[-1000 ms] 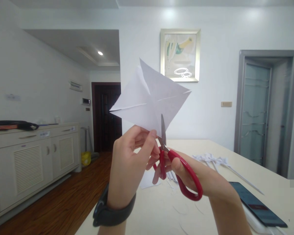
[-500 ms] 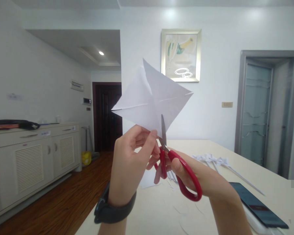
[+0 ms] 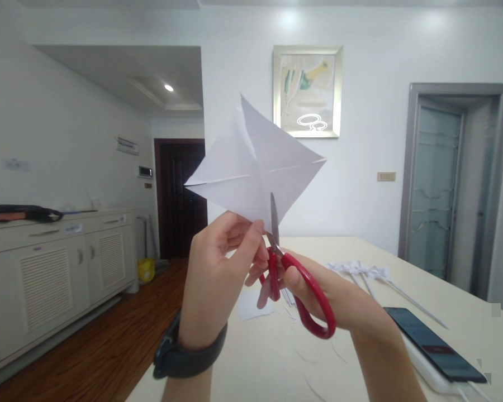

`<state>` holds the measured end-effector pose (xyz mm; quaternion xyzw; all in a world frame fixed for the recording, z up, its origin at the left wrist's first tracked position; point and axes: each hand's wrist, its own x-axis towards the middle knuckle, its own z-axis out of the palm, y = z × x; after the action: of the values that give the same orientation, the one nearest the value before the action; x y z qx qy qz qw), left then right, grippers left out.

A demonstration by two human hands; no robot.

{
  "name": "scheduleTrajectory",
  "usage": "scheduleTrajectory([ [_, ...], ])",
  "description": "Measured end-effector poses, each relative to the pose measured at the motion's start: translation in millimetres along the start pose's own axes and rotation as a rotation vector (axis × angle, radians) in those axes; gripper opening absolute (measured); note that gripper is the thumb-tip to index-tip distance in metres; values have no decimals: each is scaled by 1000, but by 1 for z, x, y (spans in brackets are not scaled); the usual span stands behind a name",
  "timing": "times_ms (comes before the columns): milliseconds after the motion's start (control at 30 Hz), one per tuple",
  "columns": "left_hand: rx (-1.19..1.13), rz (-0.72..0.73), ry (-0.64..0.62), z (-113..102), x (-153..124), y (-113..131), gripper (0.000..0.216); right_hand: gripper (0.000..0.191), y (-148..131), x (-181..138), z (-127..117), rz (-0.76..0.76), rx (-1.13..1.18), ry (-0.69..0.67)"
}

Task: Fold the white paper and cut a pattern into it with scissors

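My left hand (image 3: 218, 273), a dark band on its wrist, pinches the lower corner of a white square of paper (image 3: 255, 164) held up on its point in front of me. The sheet has creases and slits running in from its corners. My right hand (image 3: 318, 290) grips red-handled scissors (image 3: 295, 285). Their blades point up and sit in the paper's lower corner, right beside my left thumb.
A cream table (image 3: 465, 290) lies below with a dark phone (image 3: 433, 343) at right, several white paper pinwheels on sticks (image 3: 362, 272), a paper scrap (image 3: 254, 307) and thin offcuts. A white sideboard (image 3: 54, 273) stands at left over wooden floor.
Both hands, the paper and the scissors have shifted slightly left and down in view; the grip and the blades' place in the paper look the same.
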<state>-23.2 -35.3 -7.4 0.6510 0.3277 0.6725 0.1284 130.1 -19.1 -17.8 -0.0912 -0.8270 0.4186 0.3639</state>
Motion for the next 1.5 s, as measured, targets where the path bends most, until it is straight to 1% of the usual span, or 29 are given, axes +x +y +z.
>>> scheduleTrajectory([
  [200, 77, 43, 0, -1, 1, 2, 24, 36, -1, 0, -2, 35, -34, 3],
  [433, 23, 31, -24, -1, 1, -1, 25, 38, 3, 0, -2, -15, -6, 7],
  [567, 42, 42, -14, -1, 1, -2, 25, 38, 2, -1, -2, 17, -14, 14],
  [733, -5, 9, -30, -1, 0, -4, 23, 40, 0, 0, -2, 31, -23, 24],
  [900, 26, 33, -3, -1, 0, -2, 25, 39, 1, 1, -2, 20, -12, 24],
  [1133, 1, 19, -22, -1, 0, -3, 24, 37, 3, 2, -3, -9, 2, 12],
  [1500, 41, 50, -17, -2, 0, -2, 26, 36, -1, 2, -2, -9, 23, -1],
])
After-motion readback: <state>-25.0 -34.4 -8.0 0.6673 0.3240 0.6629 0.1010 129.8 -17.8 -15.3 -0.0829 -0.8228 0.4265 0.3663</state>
